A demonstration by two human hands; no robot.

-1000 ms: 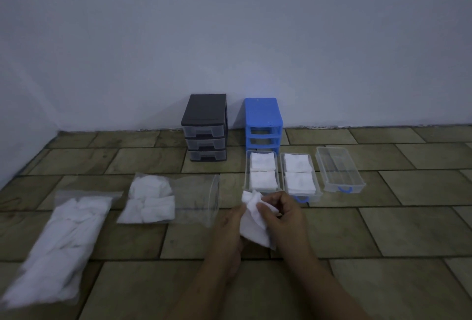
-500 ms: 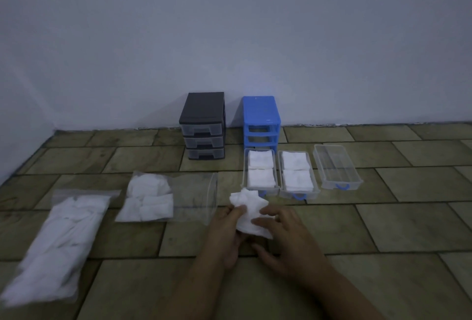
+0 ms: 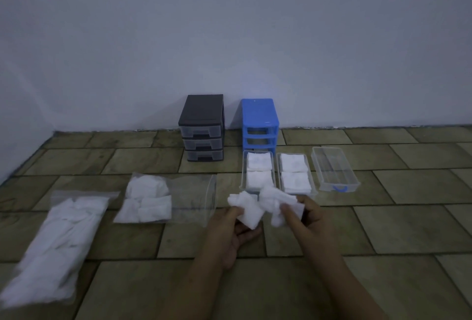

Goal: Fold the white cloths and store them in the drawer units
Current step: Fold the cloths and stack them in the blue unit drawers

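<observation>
Your left hand (image 3: 231, 227) and right hand (image 3: 304, 220) each pinch one side of the cloth (image 3: 263, 206), held crumpled above the floor, just before the filled drawers (image 3: 258, 174). If you pull unevenly, the edges will not meet and the fold comes crooked

Two bare forearms are seen, sleeveless as far as shown; nothing is worn on the left hand (image 3: 229, 230) or right hand (image 3: 309, 220).
</observation>
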